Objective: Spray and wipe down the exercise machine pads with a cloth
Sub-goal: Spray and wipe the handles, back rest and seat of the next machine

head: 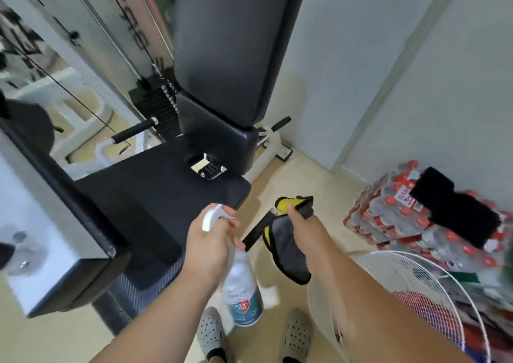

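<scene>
So the left hand (211, 248) is gripping the spray bottle (244, 290) by the neck, fingers wrapped round it and one finger sitting on the white trigger. The nozzle is hanging over the near corner of the seat pad (155, 196). The right hand (301, 225) is holding the cloth (288, 254), fingers clamped on its top edge, and the rest of it is dangling out past the seat, over the floor (280, 168). The tall back pad (230, 43) is standing upright behind the seat, and I'm guessing no wiping is happening yet.

Stuff I'm thinking could go wrong:

- The nozzle is sitting right at the pad's edge, so a squeeze from here is probably sending part of the mist past the pad and onto the floor by the shoes (211, 332). Slippery tile, not fun.
- Aiming high at the back pad is risking drift onto the cables (122, 46) beside it.
- The cloth is hanging loose beside a black bar (256, 230) that I can't identify, so it might be snagging there on the swing in.
- The fan (402, 293) is crowding the right arm, so a wide elbow is likely bumping it.
</scene>
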